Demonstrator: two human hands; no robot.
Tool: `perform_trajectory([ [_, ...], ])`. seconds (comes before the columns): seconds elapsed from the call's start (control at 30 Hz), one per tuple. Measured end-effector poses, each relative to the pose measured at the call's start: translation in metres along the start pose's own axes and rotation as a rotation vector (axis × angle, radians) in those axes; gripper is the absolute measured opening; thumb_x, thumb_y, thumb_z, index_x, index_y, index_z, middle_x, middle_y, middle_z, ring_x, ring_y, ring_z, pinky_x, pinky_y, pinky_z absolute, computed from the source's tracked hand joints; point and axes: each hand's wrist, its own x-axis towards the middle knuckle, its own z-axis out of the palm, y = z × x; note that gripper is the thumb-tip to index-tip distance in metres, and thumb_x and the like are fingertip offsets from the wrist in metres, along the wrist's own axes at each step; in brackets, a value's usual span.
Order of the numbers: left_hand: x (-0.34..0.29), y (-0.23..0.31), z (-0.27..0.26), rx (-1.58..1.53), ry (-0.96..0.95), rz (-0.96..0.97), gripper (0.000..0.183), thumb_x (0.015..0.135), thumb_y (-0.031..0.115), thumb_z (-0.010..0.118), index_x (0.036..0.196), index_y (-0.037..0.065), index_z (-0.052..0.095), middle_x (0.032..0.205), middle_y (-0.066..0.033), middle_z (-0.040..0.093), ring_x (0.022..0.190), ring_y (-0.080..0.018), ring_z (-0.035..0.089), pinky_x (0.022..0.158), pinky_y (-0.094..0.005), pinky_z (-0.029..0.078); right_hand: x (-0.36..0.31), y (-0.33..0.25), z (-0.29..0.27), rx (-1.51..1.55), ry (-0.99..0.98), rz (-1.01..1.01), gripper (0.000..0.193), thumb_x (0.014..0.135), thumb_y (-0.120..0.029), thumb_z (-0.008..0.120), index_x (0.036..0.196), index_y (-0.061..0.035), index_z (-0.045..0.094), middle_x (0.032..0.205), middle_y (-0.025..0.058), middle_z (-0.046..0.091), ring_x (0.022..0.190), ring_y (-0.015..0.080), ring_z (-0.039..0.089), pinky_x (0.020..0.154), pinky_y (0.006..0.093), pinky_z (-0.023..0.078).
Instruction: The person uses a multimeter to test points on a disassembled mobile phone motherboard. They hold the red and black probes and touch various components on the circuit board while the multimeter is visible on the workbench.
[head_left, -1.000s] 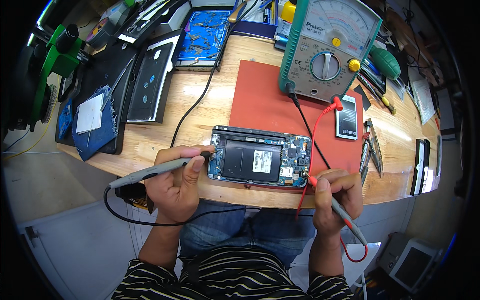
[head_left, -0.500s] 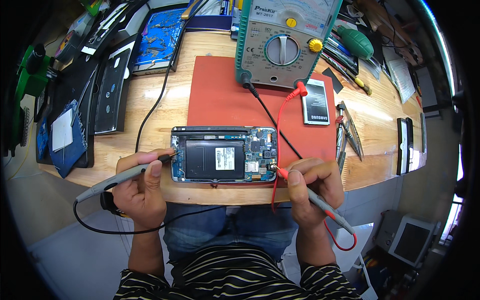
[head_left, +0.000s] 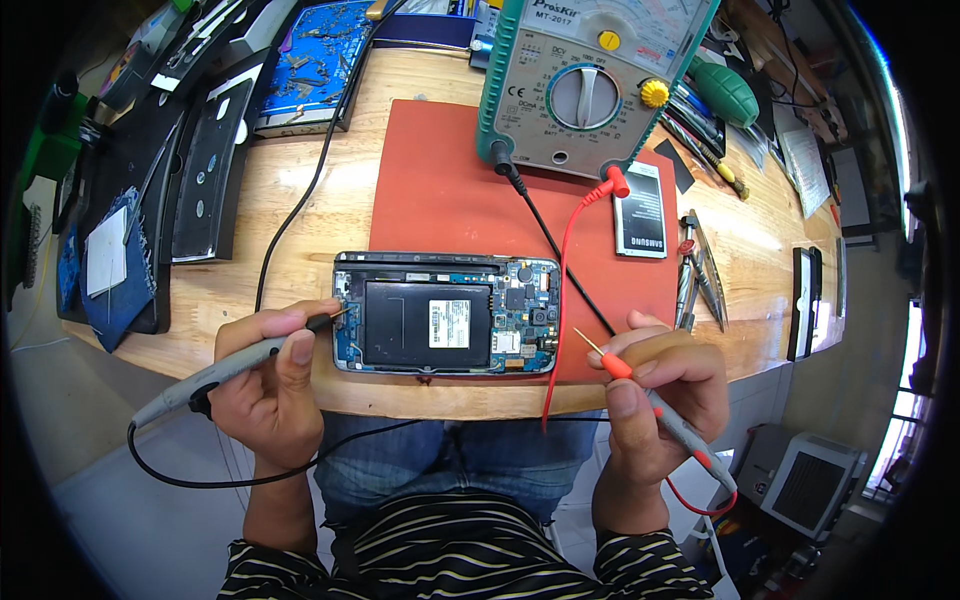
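An opened smartphone [head_left: 510, 345], its circuit board and hollow battery bay exposed, lies lengthwise at the table's front, partly on the red-brown mat [head_left: 440, 180]. My left hand [head_left: 268, 385] grips a grey multimeter probe [head_left: 215, 372] with a black collar. Its tip touches or sits just over the board at the phone's left end. In my right hand [head_left: 660, 400] is a grey and red multimeter probe [head_left: 690, 440], pinched between thumb and fingers. That probe's bare metal tip points up-left, apart from the phone's right end. Behind stands an analog multimeter [head_left: 590, 100] with a green case, black and red leads plugged in.
A loose phone battery [head_left: 640, 215] lies right of the multimeter, with tweezers [head_left: 705, 275] nearby. Black box parts [head_left: 210, 170] and a blue tray of small parts [head_left: 312, 65] occupy the left. A green blower bulb [head_left: 725, 95] sits back right. The red lead [head_left: 563, 300] crosses the phone's right end.
My right hand has drawn its probe tip off the phone's right end, moving right. My left hand keeps its probe at the left end. The whole view has shifted slightly.
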Motion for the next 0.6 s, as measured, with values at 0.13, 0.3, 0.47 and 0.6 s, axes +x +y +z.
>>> perform_trajectory([
  [0.13, 0.001, 0.0, 0.0, 0.014, -0.01, 0.012, 0.013, 0.096, -0.001, 0.056, 0.107, -0.005, 0.051, 0.1, -0.0267, 0.067, 0.096, -0.0283, 0.069, 0.088, -0.033, 0.054, 0.001, 0.005, 0.01, 0.052, -0.062, 0.041, 0.025, 0.082, -0.004, 0.074, 0.095, -0.0074, 0.053, 0.084, 0.0067, 0.068, 0.09, 0.0226, 0.069, 0.1, 0.047, 0.039],
  [0.3, 0.001, 0.001, 0.0, 0.003, -0.006, -0.002, 0.013, 0.096, -0.002, 0.056, 0.107, -0.005, 0.051, 0.1, -0.0262, 0.067, 0.096, -0.0281, 0.069, 0.087, -0.0323, 0.054, 0.001, 0.013, 0.021, -0.036, -0.071, 0.048, 0.025, 0.081, -0.002, 0.074, 0.09, -0.0081, 0.051, 0.08, 0.0056, 0.067, 0.091, 0.0217, 0.068, 0.101, 0.0461, 0.039],
  [0.47, 0.002, 0.0, 0.0, -0.024, -0.013, 0.012, 0.013, 0.096, -0.002, 0.056, 0.107, -0.005, 0.05, 0.1, -0.0268, 0.067, 0.095, -0.0287, 0.069, 0.088, -0.0343, 0.054, 0.001, 0.014, 0.023, -0.061, -0.06, 0.018, 0.026, 0.08, 0.002, 0.072, 0.086, -0.0089, 0.049, 0.075, 0.0052, 0.066, 0.088, 0.0222, 0.069, 0.102, 0.0463, 0.041],
  [0.6, 0.001, 0.001, 0.0, -0.03, -0.024, 0.02, 0.013, 0.096, -0.003, 0.056, 0.107, -0.005, 0.05, 0.1, -0.0266, 0.067, 0.096, -0.0292, 0.069, 0.089, -0.0352, 0.054, 0.001, 0.013, 0.024, -0.1, -0.057, 0.016, 0.026, 0.081, 0.003, 0.071, 0.084, -0.0086, 0.048, 0.072, 0.0044, 0.064, 0.086, 0.0224, 0.07, 0.1, 0.0464, 0.043],
])
